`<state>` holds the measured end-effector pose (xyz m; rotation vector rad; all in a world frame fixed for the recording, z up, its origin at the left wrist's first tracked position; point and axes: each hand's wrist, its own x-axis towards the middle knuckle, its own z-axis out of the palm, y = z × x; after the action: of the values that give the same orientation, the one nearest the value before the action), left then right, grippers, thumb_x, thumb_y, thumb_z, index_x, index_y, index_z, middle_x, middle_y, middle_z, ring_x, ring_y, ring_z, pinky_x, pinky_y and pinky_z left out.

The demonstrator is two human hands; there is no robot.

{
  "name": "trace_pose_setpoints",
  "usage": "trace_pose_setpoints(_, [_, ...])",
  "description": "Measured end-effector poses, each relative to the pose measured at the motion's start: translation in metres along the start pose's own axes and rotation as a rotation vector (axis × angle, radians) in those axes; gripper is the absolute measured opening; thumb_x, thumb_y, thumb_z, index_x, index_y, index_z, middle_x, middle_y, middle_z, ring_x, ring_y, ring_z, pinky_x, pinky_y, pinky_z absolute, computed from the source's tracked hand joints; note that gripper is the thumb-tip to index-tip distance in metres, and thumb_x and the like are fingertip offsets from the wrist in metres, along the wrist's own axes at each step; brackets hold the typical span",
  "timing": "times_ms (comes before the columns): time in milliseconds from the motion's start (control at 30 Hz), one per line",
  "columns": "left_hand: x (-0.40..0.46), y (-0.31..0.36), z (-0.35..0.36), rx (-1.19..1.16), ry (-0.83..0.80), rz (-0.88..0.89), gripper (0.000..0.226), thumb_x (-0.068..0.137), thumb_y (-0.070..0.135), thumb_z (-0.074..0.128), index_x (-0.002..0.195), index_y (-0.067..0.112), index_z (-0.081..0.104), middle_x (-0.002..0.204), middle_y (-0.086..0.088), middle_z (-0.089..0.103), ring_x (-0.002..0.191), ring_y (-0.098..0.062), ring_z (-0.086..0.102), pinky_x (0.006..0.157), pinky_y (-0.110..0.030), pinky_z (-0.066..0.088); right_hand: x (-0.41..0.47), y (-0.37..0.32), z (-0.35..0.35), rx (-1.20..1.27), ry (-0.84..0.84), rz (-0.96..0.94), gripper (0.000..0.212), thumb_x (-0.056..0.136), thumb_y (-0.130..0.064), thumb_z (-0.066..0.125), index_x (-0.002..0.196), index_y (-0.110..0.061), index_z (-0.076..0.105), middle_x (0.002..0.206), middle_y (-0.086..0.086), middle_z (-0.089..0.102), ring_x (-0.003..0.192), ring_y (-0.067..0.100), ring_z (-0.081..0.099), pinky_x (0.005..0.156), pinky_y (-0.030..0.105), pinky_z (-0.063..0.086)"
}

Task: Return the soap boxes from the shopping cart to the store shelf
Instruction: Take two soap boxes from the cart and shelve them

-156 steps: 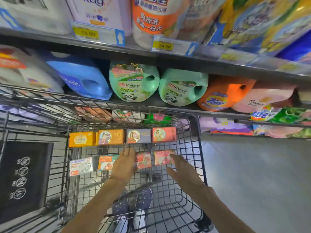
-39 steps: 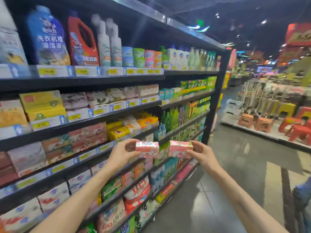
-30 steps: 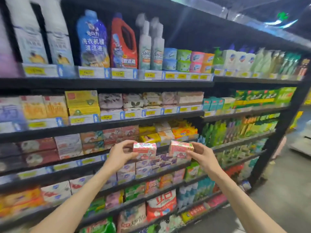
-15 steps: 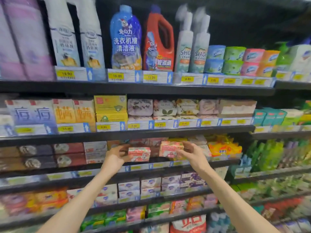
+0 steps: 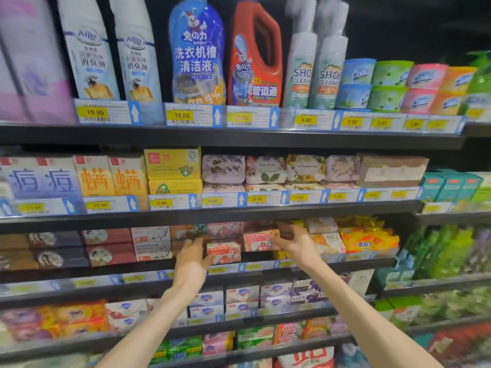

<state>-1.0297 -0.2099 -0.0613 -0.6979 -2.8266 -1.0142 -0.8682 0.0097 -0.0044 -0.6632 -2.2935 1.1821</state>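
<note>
Shelving two soap boxes
L hand (image 5: pixel 191 261) gripping lower pink box (image 5: pixel 224 252), R hand (image 5: pixel 297 244) gripping upper pink box (image 5: pixel 261 240), both label-out, matching shelf (image 5: pixel 106 269) stock.

Supermarket aisle, dark shelving filling the frame.

Black metal shelves (image 5: pixel 239 138) run left to right in tiers, edged with yellow price tags (image 5: pixel 182 115); tall detergent bottles (image 5: pixel 196 51) line the top of the frame, green bottles (image 5: pixel 451 251) crowd the right edge.

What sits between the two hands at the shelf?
In the head view, two pink soap boxes: one against the left hand, lower; the other in the right hand, higher. A narrow gap separates them.
</note>
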Motion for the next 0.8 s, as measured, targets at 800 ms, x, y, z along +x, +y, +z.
trace_pose_setpoints(800, [-0.001,0.003,0.002,-0.056,0.071,0.03,0.033,0.09,0.029,0.074,0.119,0.021,0.06,0.108,0.0,0.062,0.101,-0.022,0.064,0.089,-0.04,0.057,0.015,0.013,0.029,-0.754,0.065,-0.117,0.039,0.09,-0.049,0.062,0.124,-0.029,0.064,0.126,0.003,0.059,0.115,0.026,0.045,0.095,0.033,0.04])
